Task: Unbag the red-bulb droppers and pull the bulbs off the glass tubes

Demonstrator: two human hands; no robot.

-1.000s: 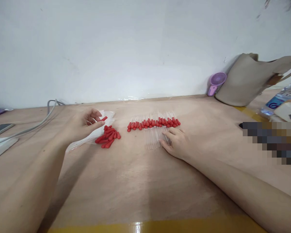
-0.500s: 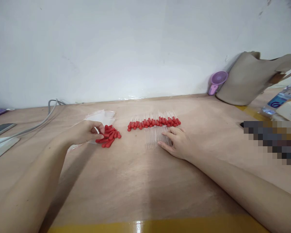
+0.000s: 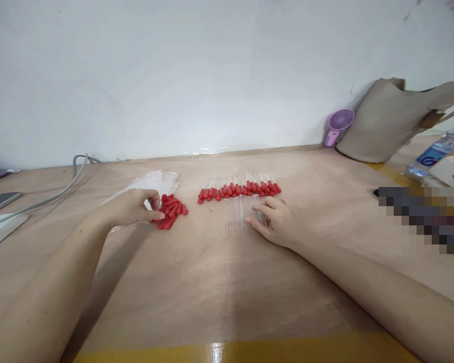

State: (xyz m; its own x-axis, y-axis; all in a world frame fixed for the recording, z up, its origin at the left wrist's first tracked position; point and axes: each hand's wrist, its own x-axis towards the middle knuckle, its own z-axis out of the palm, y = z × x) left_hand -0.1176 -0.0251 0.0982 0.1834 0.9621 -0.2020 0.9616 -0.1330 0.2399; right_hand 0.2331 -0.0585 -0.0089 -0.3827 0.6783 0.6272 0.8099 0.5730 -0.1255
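Note:
At the left of the head view, my left hand point(image 3: 139, 207) reaches into a small pile of red rubber bulbs point(image 3: 173, 210). Its thumb and curled fingers are apart at the pile's near-left side; I see no bulb clearly gripped. My right hand point(image 3: 274, 219) rests with spread fingers on the right part of a row of clear thin tubes point(image 3: 237, 214), covering some of them. Just beyond lies another row of clear tubes with red bulbs point(image 3: 232, 189) on their near ends.
Clear plastic bags point(image 3: 157, 180) lie under and behind my left hand. A grey cable point(image 3: 66, 190) and a phone point(image 3: 2, 202) are at the left. Against the wall stand a purple handheld fan point(image 3: 340, 121) and a beige bag point(image 3: 378, 123), with a water bottle point(image 3: 431, 156) farther right.
My left thumb and fingers have shifted slightly at the bulb pile, the thumb reaching a little farther right. My right hand stays on the tubes.

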